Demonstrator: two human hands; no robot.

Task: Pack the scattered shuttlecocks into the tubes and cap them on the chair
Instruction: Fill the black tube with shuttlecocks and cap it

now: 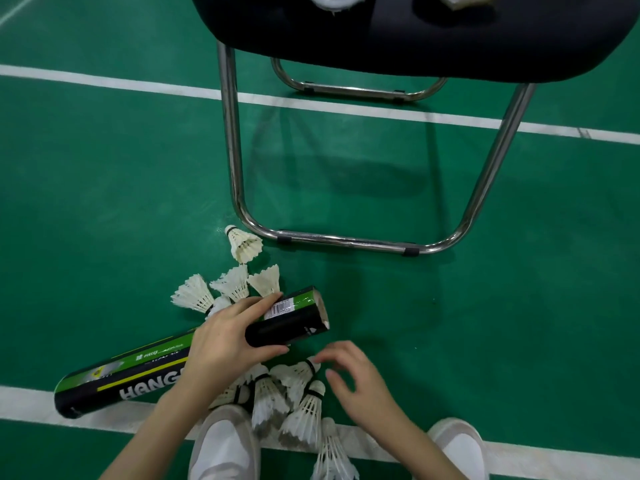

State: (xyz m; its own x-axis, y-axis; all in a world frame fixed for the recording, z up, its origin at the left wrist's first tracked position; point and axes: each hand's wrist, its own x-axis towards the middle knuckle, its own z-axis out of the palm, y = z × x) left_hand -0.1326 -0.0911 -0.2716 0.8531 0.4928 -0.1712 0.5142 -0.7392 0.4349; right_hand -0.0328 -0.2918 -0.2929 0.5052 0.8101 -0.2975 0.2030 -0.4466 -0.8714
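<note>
A long black and green shuttlecock tube (138,370) lies across the green floor, its uncapped end (320,311) pointing right. My left hand (228,341) grips the tube near that open end. My right hand (349,374) hovers with fingers loosely bent just right of a heap of white shuttlecocks (294,400) between my shoes, holding nothing. Behind the tube lies another cluster of shuttlecocks (227,287), and one single shuttlecock (242,244) rests by the chair's leg. On the black chair seat (433,32) at the top edge sits a white cap-like object (332,1), cut off by the frame.
The chair's chrome frame (346,240) stands on the floor ahead of me. White court lines (104,81) cross the green floor. My white shoes (225,445) sit at the bottom, one on each side of the near shuttlecock heap.
</note>
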